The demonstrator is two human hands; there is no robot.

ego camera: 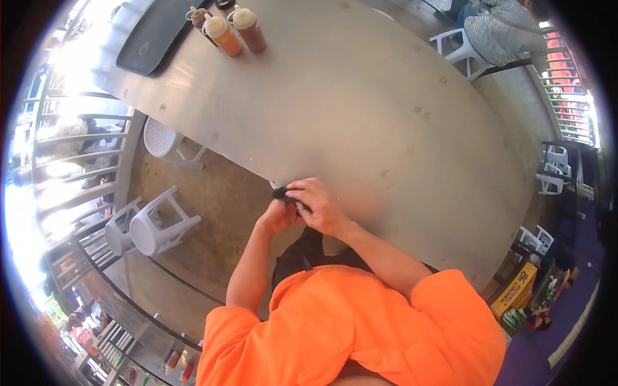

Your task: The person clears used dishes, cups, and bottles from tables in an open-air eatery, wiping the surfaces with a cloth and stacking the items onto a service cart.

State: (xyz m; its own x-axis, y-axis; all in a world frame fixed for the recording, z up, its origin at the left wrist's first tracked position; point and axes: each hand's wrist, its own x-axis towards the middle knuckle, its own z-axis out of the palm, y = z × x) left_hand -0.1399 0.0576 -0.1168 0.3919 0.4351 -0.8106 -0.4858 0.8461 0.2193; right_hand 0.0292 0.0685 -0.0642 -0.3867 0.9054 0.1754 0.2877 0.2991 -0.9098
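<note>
Both hands meet at the near edge of a metal-topped table (pixel 338 96). My left hand (pixel 282 216) is closed around a small black object (pixel 280 193), whose kind I cannot tell. From the right, my right hand (pixel 318 205) reaches over it, its fingers on the same black object. The hands partly hide that object. An orange shirt and dark trousers show below the hands.
Squeeze bottles (pixel 224 36) of sauce stand beside a dark tray (pixel 145 53) at the far left of the table. White plastic stools (pixel 145 234) stand on the floor at left. A seated person (pixel 502 36) is at the far right, and a yellow crate (pixel 515 289) sits at lower right.
</note>
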